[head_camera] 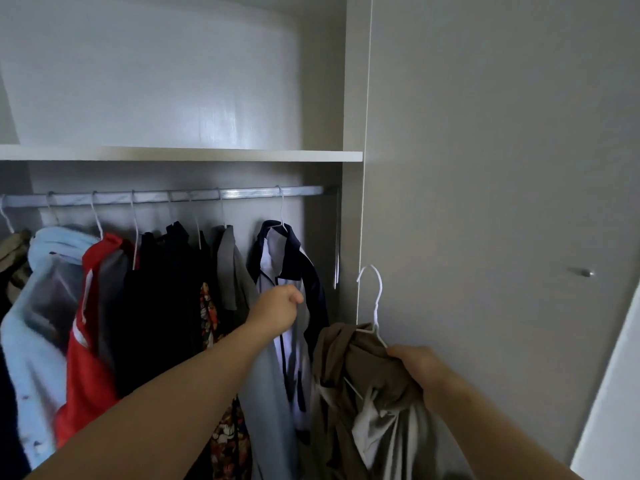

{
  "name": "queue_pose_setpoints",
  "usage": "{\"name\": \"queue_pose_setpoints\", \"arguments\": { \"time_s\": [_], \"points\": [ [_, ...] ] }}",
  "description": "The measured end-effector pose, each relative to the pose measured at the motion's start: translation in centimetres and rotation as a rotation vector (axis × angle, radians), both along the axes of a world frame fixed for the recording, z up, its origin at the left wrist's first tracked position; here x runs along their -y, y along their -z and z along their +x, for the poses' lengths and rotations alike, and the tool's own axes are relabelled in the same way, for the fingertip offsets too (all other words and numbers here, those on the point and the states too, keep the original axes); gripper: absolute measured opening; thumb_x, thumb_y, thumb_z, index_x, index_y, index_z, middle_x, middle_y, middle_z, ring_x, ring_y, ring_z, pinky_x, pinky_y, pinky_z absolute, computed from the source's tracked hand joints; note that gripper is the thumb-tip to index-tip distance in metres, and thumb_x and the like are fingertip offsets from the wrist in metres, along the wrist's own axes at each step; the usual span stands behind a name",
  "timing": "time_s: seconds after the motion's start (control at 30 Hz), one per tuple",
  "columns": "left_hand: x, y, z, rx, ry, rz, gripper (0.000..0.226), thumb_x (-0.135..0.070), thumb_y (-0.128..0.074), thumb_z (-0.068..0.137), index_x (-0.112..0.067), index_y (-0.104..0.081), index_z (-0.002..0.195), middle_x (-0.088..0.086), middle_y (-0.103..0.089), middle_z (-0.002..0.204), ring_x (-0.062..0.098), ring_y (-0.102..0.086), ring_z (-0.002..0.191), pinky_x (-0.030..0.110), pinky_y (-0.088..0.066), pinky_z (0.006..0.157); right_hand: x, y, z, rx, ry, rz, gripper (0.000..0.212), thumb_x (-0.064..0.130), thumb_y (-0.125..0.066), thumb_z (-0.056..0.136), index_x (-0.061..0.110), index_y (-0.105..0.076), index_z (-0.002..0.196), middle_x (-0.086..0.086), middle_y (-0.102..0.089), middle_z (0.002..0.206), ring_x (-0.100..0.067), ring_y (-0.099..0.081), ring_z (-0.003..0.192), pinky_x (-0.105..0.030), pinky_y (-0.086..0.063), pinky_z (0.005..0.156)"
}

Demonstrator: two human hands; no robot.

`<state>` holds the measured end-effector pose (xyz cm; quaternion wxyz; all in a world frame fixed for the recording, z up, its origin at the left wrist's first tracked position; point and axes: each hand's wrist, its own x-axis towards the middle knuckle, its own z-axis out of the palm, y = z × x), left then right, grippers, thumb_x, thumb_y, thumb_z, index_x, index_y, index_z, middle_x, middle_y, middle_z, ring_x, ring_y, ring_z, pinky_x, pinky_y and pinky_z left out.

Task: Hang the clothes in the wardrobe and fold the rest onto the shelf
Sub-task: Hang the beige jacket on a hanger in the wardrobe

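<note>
Hanging step: the right hand (414, 363) grips a brown garment (346, 368) on a white hanger (375, 311), low beside the wardrobe's right edge. The left hand (277, 308) clutches the hung white-and-navy shirt (275, 247). Next, lift the hook onto the free stretch of the rail (242, 194) right of that shirt.

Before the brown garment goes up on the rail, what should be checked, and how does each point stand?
1. Right hand grips the hanger and brown garment: ok.
2. Hanger hook upright and free of cloth: ok.
3. Bare rail to the right of the white shirt: ok.
4. Left hand grips the white shirt: ok.
5. Brown garment seated evenly on the hanger: cannot tell, it hangs bunched.
6. Hook over the rail: not ok, it is below the rail and off to its right.
</note>
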<state>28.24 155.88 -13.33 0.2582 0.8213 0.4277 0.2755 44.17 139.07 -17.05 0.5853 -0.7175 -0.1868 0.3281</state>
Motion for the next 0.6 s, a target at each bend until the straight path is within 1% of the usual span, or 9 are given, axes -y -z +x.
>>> {"name": "queue_pose_setpoints", "arguments": {
  "time_s": [0.07, 0.13, 0.2, 0.27, 0.33, 0.43, 0.5, 0.57, 0.6],
  "points": [
    [-2.8, -0.2, 1.8, -0.079, 0.044, 0.055, 0.035, -0.001, -0.037, 0.09, -0.014, -0.061, 0.112, 0.009, -0.058, 0.118, 0.027, -0.057, 0.102, 0.025, -0.041, 0.077, -1.6, 0.0, 0.5, -0.002, 0.027, -0.01, 0.014, 0.008, -0.066, 0.082, 0.002, -0.064, 0.07, -0.023, -0.067, 0.089, -0.026, -0.059, 0.062, -0.029, -0.048, 0.061],
    [-5.4, -0.2, 3.5, -0.195, 0.066, 0.147, 0.037, -0.003, -0.038, 0.09, -0.017, -0.055, 0.12, 0.01, -0.05, 0.125, 0.031, -0.053, 0.107, 0.031, -0.042, 0.083, -3.0, -0.1, 0.7, -0.003, 0.049, -0.026, 0.019, 0.009, -0.066, 0.082, 0.005, -0.062, 0.064, -0.019, -0.066, 0.082, -0.024, -0.058, 0.059, -0.027, -0.047, 0.058],
    [-7.5, 0.1, 5.3, -0.302, 0.086, 0.237, 0.042, -0.006, -0.039, 0.09, -0.021, -0.048, 0.128, 0.007, -0.039, 0.135, 0.031, -0.044, 0.117, 0.037, -0.041, 0.093, -4.2, 0.0, 1.0, -0.004, 0.067, -0.057, 0.018, 0.01, -0.066, 0.082, 0.002, -0.063, 0.067, -0.017, -0.065, 0.081, -0.026, -0.058, 0.062, -0.026, -0.046, 0.057],
    [-9.4, 0.4, 7.1, -0.387, 0.116, 0.273, 0.049, -0.007, -0.04, 0.089, -0.025, -0.041, 0.134, 0.003, -0.026, 0.145, 0.031, -0.035, 0.125, 0.039, -0.037, 0.098, -5.7, -0.1, 1.2, -0.013, 0.094, -0.085, 0.015, 0.011, -0.066, 0.083, -0.003, -0.066, 0.076, -0.018, -0.065, 0.087, -0.026, -0.059, 0.067, -0.026, -0.045, 0.058],
    [-10.6, 0.6, 8.6, -0.454, 0.141, 0.314, 0.055, -0.008, -0.041, 0.087, -0.027, -0.034, 0.138, -0.001, -0.015, 0.152, 0.031, -0.027, 0.13, 0.041, -0.032, 0.1, -6.8, -0.2, 1.2, -0.018, 0.106, -0.094, 0.017, 0.012, -0.066, 0.083, 0.0, -0.064, 0.071, -0.016, -0.064, 0.086, -0.023, -0.057, 0.061, -0.022, -0.044, 0.053],
    [-12.5, 1.0, 10.5, -0.533, 0.189, 0.384, 0.06, -0.009, -0.04, 0.087, -0.028, -0.027, 0.142, -0.004, -0.007, 0.155, 0.029, -0.018, 0.135, 0.043, -0.027, 0.103, -8.7, -0.1, 1.1, -0.051, 0.138, -0.101, 0.02, 0.014, -0.067, 0.082, 0.005, -0.061, 0.065, -0.015, -0.064, 0.08, -0.018, -0.056, 0.056, -0.021, -0.045, 0.053],
    [-13.6, 1.2, 11.5, -0.587, 0.212, 0.407, 0.062, -0.01, -0.039, 0.088, -0.028, -0.022, 0.145, -0.005, -0.003, 0.156, 0.029, -0.009, 0.139, 0.044, -0.021, 0.107, -9.7, -0.2, 0.9, -0.063, 0.156, -0.118, 0.021, 0.015, -0.068, 0.082, 0.006, -0.06, 0.065, -0.012, -0.062, 0.073, -0.016, -0.056, 0.054, -0.018, -0.045, 0.049],
    [-14.7, 1.3, 12.4, -0.656, 0.236, 0.454, 0.063, -0.011, -0.037, 0.089, -0.027, -0.017, 0.147, -0.005, 0.001, 0.157, 0.029, -0.001, 0.142, 0.043, -0.016, 0.109, -10.4, -0.2, 0.9, -0.059, 0.174, -0.148, 0.019, 0.016, -0.068, 0.082, 0.004, -0.06, 0.068, -0.011, -0.061, 0.073, -0.015, -0.055, 0.055, -0.019, -0.044, 0.05],
    [-15.3, 1.3, 12.9, -0.692, 0.246, 0.479, 0.063, -0.012, -0.037, 0.089, -0.026, -0.016, 0.147, -0.005, 0.001, 0.157, 0.028, 0.002, 0.143, 0.043, -0.015, 0.11, -10.8, -0.2, 1.1, -0.057, 0.183, -0.164, 0.017, 0.016, -0.067, 0.082, 0.002, -0.062, 0.073, -0.012, -0.061, 0.075, -0.016, -0.055, 0.055, -0.019, -0.043, 0.051]
  ]
}}
